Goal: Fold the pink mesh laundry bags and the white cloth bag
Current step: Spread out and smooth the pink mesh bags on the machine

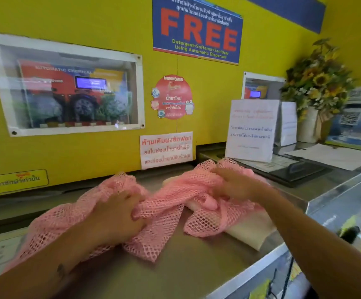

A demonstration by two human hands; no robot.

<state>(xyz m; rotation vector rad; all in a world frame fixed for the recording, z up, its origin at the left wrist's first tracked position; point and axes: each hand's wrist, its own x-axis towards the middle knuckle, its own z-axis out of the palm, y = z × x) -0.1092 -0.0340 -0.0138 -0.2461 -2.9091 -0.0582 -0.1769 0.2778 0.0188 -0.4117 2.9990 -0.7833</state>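
Note:
Crumpled pink mesh laundry bags (164, 203) lie in a heap across the steel top (197, 266) of a machine. My left hand (119, 212) grips a bunch of the pink mesh on the left part of the heap. My right hand (231, 184) is closed on the mesh at the right part, near the back. A white cloth bag (253, 231) lies flat under the right end of the mesh, and only its front right part shows.
A yellow wall (89, 156) with signs stands right behind the top. To the right are a standing paper notice (250, 130), a black clipboard (300, 171), loose papers (335, 156) and a white vase of sunflowers (317, 89). The top's front edge (261, 264) runs diagonally at lower right.

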